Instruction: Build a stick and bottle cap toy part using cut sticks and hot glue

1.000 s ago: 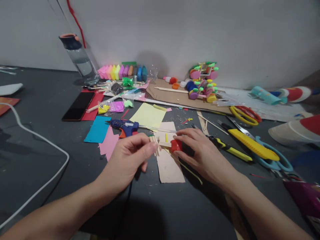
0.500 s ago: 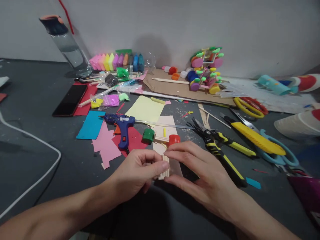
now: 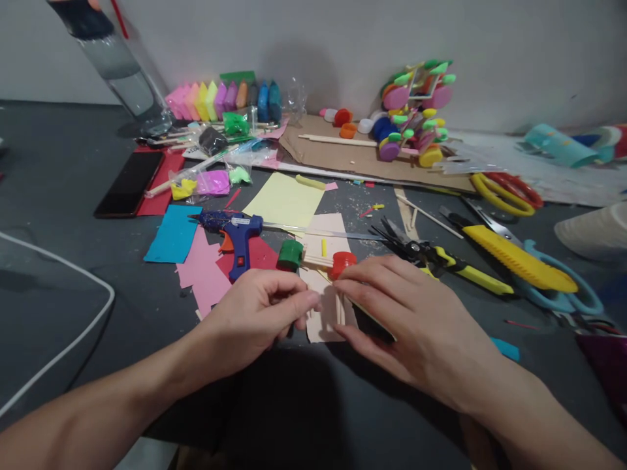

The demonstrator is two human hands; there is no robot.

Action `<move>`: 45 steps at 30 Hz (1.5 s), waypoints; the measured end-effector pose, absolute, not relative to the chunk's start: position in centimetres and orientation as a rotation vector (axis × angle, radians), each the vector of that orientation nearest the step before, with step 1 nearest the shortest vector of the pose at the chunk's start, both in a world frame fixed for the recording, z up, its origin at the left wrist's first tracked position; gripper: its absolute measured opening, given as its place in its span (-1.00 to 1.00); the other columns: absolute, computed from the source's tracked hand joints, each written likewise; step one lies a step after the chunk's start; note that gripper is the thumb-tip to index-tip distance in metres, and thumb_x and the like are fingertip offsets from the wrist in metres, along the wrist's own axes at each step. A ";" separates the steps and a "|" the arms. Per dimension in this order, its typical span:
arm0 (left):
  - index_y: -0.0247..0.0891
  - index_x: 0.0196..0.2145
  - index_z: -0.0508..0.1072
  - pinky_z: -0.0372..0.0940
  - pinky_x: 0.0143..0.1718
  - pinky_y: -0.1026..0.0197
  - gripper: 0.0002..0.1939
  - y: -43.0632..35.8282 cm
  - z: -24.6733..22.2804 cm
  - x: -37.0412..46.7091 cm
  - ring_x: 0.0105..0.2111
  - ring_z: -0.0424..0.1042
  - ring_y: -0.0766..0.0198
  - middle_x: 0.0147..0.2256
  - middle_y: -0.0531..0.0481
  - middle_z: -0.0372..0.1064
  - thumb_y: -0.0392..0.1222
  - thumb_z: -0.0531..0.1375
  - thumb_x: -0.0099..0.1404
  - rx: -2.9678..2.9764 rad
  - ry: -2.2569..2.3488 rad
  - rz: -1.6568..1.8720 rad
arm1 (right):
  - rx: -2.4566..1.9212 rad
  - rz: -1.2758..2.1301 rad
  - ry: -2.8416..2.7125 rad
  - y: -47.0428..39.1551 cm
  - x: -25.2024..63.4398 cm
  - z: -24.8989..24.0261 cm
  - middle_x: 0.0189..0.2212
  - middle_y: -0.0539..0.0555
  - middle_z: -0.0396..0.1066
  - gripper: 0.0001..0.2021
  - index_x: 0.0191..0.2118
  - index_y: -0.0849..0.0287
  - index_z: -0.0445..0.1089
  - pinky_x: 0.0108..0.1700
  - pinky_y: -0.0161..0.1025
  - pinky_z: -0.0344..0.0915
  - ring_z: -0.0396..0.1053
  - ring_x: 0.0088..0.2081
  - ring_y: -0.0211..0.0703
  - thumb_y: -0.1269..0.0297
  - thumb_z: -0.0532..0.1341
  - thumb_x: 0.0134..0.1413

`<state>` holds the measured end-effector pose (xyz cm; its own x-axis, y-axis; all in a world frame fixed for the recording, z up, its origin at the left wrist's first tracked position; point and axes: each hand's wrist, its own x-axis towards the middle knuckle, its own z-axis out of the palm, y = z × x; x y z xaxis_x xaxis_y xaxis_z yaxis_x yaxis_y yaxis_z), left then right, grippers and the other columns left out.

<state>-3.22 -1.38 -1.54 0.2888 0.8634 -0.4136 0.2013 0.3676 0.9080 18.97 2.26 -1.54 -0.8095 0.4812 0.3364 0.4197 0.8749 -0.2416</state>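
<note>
My right hand [image 3: 416, 320] holds a few short wooden sticks [image 3: 340, 309] upright between thumb and fingers. To its left, my left hand [image 3: 269, 307] is closed in a pinch, with a thin pale stick [image 3: 309, 309] partly showing at its fingertips. Both hands are over a pale pink paper [image 3: 326, 328]. Just beyond them, short sticks [image 3: 318, 260] run between a green cap [image 3: 290, 254] and a red cap [image 3: 343, 264]. A blue glue gun [image 3: 239, 236] lies on coloured paper behind my left hand.
Black-and-yellow pliers [image 3: 470, 274], a yellow cutter [image 3: 522, 258] and blue-handled scissors [image 3: 588, 300] lie at the right. A phone [image 3: 130, 183] and a tilted-looking water bottle [image 3: 120, 78] are at the left. Coloured clay blocks [image 3: 225, 98] and wheeled models [image 3: 414, 117] stand along the wall.
My hands have moved apart. The sticks that were bunched between them now stand mostly in my right hand. The camera view has shifted, so the background sits higher.
</note>
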 end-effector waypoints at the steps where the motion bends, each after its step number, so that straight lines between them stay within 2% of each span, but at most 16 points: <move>1: -0.28 -0.52 0.39 -0.01 -0.62 0.36 -0.66 -1.3 -1.4 -3.4 -0.61 0.13 0.46 -0.59 0.15 0.21 -0.04 0.17 0.35 1.213 1.259 0.573 | -0.674 0.201 -2.713 2.3 19.0 -1.5 -0.14 0.24 0.42 -0.78 -0.07 0.32 0.44 -0.07 0.01 0.33 0.33 -0.09 0.07 0.29 0.21 0.28; 5: -0.28 -0.55 0.33 -0.05 -0.54 0.28 -0.63 -1.2 -1.5 -3.4 -0.53 0.09 0.42 -0.57 0.17 0.14 -0.06 0.14 0.38 1.471 1.345 0.414 | -0.744 0.143 -2.885 2.2 19.3 -1.8 -0.26 0.15 0.39 -0.86 -0.23 0.22 0.44 -0.23 -0.03 0.27 0.28 -0.23 0.04 0.33 0.14 0.30; 9: -0.26 -0.49 0.39 -0.02 -0.49 0.26 -0.69 -1.2 -1.8 -3.1 -0.49 0.15 0.41 -0.54 0.17 0.20 -0.11 0.11 0.40 1.602 1.361 0.362 | -0.757 0.081 -2.925 2.2 19.8 -2.0 -0.29 0.14 0.38 -0.82 -0.11 0.26 0.45 -0.25 -0.03 0.23 0.26 -0.27 0.04 0.36 0.12 0.30; 12: -0.26 -0.46 0.40 0.02 -0.53 0.31 -0.69 -1.4 -1.9 -3.0 -0.51 0.18 0.42 -0.52 0.15 0.24 -0.09 0.10 0.41 1.446 1.310 0.352 | -0.734 0.154 -2.891 2.3 20.1 -1.7 -0.28 0.13 0.39 -0.79 -0.05 0.26 0.44 -0.25 -0.06 0.22 0.27 -0.26 0.02 0.32 0.12 0.33; 17: -0.27 -0.35 0.48 0.06 -0.69 0.39 -0.76 -1.6 -2.1 -2.7 -0.65 0.16 0.45 -0.52 0.14 0.29 -0.06 0.15 0.34 0.957 1.028 0.392 | -0.641 0.392 -2.694 1.8 19.6 -0.8 -0.20 0.15 0.41 -0.73 0.03 0.30 0.38 -0.20 -0.18 0.27 0.33 -0.18 -0.09 0.23 0.15 0.38; 19: -0.28 -0.35 0.49 0.01 -0.73 0.41 -0.79 -1.6 -2.3 -2.6 -0.69 0.11 0.48 -0.56 0.16 0.26 -0.10 0.17 0.33 0.876 0.923 0.438 | -0.644 0.496 -2.647 1.3 19.1 -0.8 -0.17 0.16 0.41 -0.71 0.04 0.30 0.38 -0.18 -0.19 0.30 0.35 -0.16 -0.10 0.19 0.16 0.38; 22: -0.29 -0.45 0.45 -0.06 -0.73 0.43 -0.74 -1.7 -2.5 -2.6 -0.71 0.06 0.52 -0.61 0.18 0.21 -0.10 0.17 0.34 0.849 0.892 0.441 | -0.655 0.580 -2.601 0.9 18.6 -1.1 -0.20 0.14 0.41 -0.77 0.01 0.28 0.39 -0.20 -0.21 0.33 0.36 -0.20 -0.12 0.24 0.17 0.37; 24: -0.30 -0.50 0.40 -0.09 -0.72 0.43 -0.67 -1.7 -2.3 -2.6 -0.71 0.05 0.54 -0.63 0.18 0.20 -0.05 0.20 0.34 0.868 0.923 0.423 | -0.663 0.565 -2.587 0.8 18.5 -1.2 -0.19 0.15 0.41 -0.78 0.00 0.27 0.40 -0.20 -0.21 0.35 0.37 -0.19 -0.11 0.26 0.18 0.36; 26: -0.30 -0.45 0.43 -0.10 -0.72 0.44 -0.72 -1.8 -1.9 -2.4 -0.70 0.05 0.55 -0.61 0.19 0.21 -0.05 0.26 0.31 0.876 0.979 0.498 | -0.685 0.488 -2.580 0.9 18.7 -1.1 -0.18 0.18 0.43 -0.78 -0.02 0.27 0.41 -0.21 -0.20 0.36 0.39 -0.19 -0.09 0.24 0.20 0.35; 29: -0.25 -0.28 0.46 -0.01 -0.68 0.47 -0.84 -2.0 -1.3 -2.0 -0.64 0.10 0.56 -0.52 0.21 0.29 -0.20 0.35 0.21 0.858 1.079 0.733 | -0.711 0.314 -2.576 1.1 19.1 -0.9 -0.18 0.21 0.45 -0.76 -0.05 0.28 0.42 -0.22 -0.17 0.37 0.41 -0.21 -0.06 0.20 0.21 0.34; 32: -0.19 -0.20 0.46 0.16 -0.58 0.51 -0.80 -2.4 -1.1 -1.9 -0.55 0.25 0.54 -0.44 0.19 0.37 -0.30 0.35 0.21 0.956 1.097 0.800 | -0.725 0.270 -2.570 1.0 19.2 -0.7 -0.19 0.22 0.46 -0.74 -0.08 0.30 0.43 -0.23 -0.16 0.38 0.43 -0.21 -0.05 0.17 0.19 0.36; 35: -0.17 -0.13 0.46 0.29 -0.50 0.50 -0.76 -2.5 -1.3 -1.9 -0.44 0.36 0.48 -0.35 0.14 0.42 -0.29 0.34 0.25 0.986 1.015 0.789 | -0.753 0.327 -2.536 0.8 19.0 -0.7 -0.18 0.20 0.47 -0.72 -0.07 0.30 0.43 -0.22 -0.20 0.38 0.44 -0.20 -0.09 0.15 0.17 0.37; 39: -0.24 -0.20 0.42 0.40 -0.55 0.44 -0.73 -2.2 -1.7 -2.0 -0.42 0.42 0.39 -0.33 0.07 0.45 -0.30 0.39 0.18 0.721 0.870 0.833 | -0.754 0.283 -2.504 0.5 18.9 -0.8 -0.13 0.22 0.47 -0.70 0.01 0.32 0.41 -0.16 -0.20 0.39 0.45 -0.14 -0.08 0.18 0.18 0.37; 43: -0.27 -0.29 0.38 0.40 -0.57 0.46 -0.78 -2.3 -2.2 -1.8 -0.48 0.40 0.43 -0.42 0.10 0.42 -0.34 0.37 0.20 0.642 0.780 0.866 | -0.736 0.300 -2.508 0.2 18.9 -1.1 -0.07 0.23 0.46 -0.67 0.11 0.31 0.35 -0.10 -0.16 0.41 0.45 -0.08 -0.04 0.22 0.19 0.36; 45: -0.26 -0.27 0.39 0.40 -0.57 0.46 -0.79 -2.4 -2.3 -1.8 -0.50 0.40 0.44 -0.43 0.11 0.42 -0.34 0.36 0.22 0.632 0.767 0.886 | -0.739 0.348 -2.495 0.1 18.9 -1.2 -0.05 0.22 0.47 -0.64 0.16 0.28 0.30 -0.07 -0.16 0.42 0.45 -0.02 -0.03 0.22 0.20 0.35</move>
